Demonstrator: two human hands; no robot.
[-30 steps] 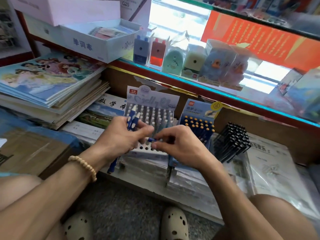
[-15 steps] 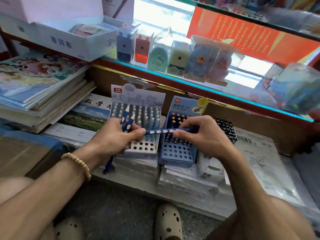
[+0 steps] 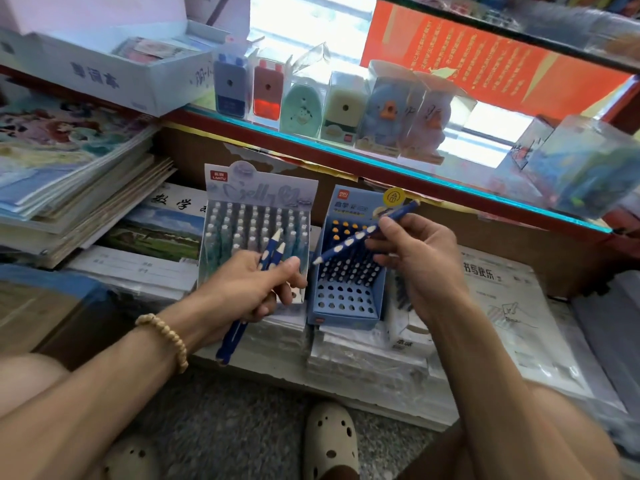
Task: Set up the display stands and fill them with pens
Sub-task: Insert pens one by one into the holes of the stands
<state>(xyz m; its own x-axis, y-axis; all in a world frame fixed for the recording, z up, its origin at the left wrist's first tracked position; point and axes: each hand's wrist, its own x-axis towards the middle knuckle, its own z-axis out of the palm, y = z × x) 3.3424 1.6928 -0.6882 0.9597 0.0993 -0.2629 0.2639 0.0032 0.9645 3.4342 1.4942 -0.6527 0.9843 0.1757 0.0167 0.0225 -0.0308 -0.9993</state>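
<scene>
- Lifted clear of the left hand's bundle since half a second ago, one blue pen (image 3: 367, 233) now slants over the blue display stand (image 3: 346, 289), white tip down-left, tail up by the stand's header card.
- Pinching that pen near its middle, the right hand (image 3: 420, 261) holds it between thumb and fingers above the stand; earlier it held the pen level, right beside the left hand.
- Two more blue pens (image 3: 268, 263) stay in the left hand (image 3: 256, 289), whose fingers are wrapped around them, white tips up and tails hanging below the palm.
- Back rows of the blue stand are filled; several front rows of holes are open, so by my reading the pen is being turned to drop into one.
- Just to the left, the pale display stand (image 3: 256, 223) looks nearly full, with only a few front holes free, partly hidden by the left hand.
- Both stands sit on wrapped paper stacks (image 3: 363, 362) under a glass shelf (image 3: 415, 174) of boxed sharpeners.
- Judged from this, filling is well along, but the blue stand still needs many pens.
</scene>
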